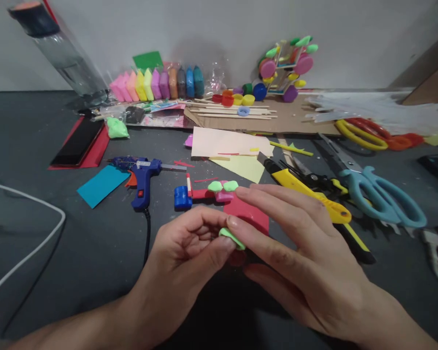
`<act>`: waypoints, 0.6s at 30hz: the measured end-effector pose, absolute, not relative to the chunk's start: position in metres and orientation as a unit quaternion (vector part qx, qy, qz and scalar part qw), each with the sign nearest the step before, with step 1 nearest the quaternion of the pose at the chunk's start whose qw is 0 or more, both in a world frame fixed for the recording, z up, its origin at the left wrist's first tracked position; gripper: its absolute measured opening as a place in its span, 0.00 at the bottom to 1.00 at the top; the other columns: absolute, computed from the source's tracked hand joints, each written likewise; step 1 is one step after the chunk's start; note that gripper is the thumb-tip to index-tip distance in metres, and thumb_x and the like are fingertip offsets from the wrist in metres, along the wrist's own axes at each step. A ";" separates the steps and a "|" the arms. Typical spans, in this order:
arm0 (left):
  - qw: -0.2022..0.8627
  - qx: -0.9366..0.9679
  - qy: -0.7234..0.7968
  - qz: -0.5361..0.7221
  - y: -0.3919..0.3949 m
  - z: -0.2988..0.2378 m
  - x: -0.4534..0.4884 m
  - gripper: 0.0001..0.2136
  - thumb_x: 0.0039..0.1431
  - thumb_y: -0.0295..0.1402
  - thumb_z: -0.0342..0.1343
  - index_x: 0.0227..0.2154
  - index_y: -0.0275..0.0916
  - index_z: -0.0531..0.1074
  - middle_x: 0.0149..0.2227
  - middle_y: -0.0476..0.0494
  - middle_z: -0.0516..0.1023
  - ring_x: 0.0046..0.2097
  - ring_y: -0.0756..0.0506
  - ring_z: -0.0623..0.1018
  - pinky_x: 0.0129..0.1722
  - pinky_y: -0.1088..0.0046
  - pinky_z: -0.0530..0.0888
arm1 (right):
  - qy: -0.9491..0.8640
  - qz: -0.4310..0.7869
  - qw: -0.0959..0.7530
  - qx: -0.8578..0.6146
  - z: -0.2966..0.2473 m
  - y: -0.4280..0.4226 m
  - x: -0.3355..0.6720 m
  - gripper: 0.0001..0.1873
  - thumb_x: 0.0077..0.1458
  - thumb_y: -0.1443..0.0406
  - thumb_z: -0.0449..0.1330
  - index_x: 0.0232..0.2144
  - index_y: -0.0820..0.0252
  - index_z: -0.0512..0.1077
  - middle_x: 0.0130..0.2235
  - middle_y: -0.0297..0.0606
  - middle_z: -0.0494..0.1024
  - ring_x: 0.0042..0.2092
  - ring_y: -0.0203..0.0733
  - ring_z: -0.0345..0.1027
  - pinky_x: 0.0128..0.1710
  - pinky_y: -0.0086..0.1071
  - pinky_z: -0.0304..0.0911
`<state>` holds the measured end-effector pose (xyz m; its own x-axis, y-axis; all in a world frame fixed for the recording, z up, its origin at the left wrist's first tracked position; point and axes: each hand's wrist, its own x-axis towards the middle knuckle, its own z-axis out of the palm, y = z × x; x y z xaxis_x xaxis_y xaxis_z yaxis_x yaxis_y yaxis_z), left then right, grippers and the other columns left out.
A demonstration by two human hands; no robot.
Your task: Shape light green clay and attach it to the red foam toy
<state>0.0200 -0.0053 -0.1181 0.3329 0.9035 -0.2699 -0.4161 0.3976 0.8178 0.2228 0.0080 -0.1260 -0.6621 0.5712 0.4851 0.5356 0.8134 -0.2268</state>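
Observation:
Between the thumb and forefinger of my left hand (190, 262) is a small flattened piece of light green modelling clay (232, 238). My right hand (299, 257) comes in from the right, fingers stretched and apart, its index fingertip touching the clay's upper edge. Something pinkish shows just under the clay, too hidden to name. Beyond my fingertips lies a small model (204, 194) with a red strip, a blue cylinder at its left end and a pink part topped by two green clay pieces. A red sheet (248, 214) is partly covered by my right hand.
To the left lie a blue glue gun (143, 180), a blue card (102, 185) and a phone (78, 142). A yellow utility knife (306, 189) and blue-handled scissors (379, 194) lie right. Clay packets (156, 85), sticks (233, 111) and a decorated model (286, 68) stand along the back.

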 end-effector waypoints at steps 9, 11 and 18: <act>0.786 0.313 0.371 0.383 -0.005 -0.122 0.020 0.04 0.67 0.32 0.60 0.38 0.40 0.79 0.30 0.52 0.81 0.34 0.56 0.77 0.39 0.84 0.73 | -0.884 0.105 0.324 -0.321 -0.129 0.008 0.220 0.22 0.64 0.64 0.63 0.58 0.60 0.68 0.61 0.46 0.70 0.62 0.49 0.64 0.62 0.46 0.65; 0.776 0.337 0.390 0.363 -0.005 -0.120 0.019 0.05 0.67 0.33 0.60 0.38 0.40 0.80 0.28 0.54 0.79 0.31 0.57 0.74 0.34 0.86 0.70 | -0.876 0.131 0.334 -0.322 -0.129 0.007 0.217 0.19 0.64 0.66 0.63 0.56 0.60 0.70 0.60 0.45 0.71 0.60 0.47 0.66 0.59 0.42 0.67; 0.791 0.330 0.378 0.351 -0.008 -0.120 0.015 0.06 0.68 0.36 0.59 0.42 0.44 0.79 0.32 0.54 0.81 0.37 0.54 0.76 0.43 0.81 0.72 | -0.825 0.230 0.385 -0.343 -0.128 0.002 0.210 0.14 0.62 0.68 0.65 0.50 0.58 0.73 0.57 0.40 0.74 0.56 0.41 0.71 0.56 0.36 0.70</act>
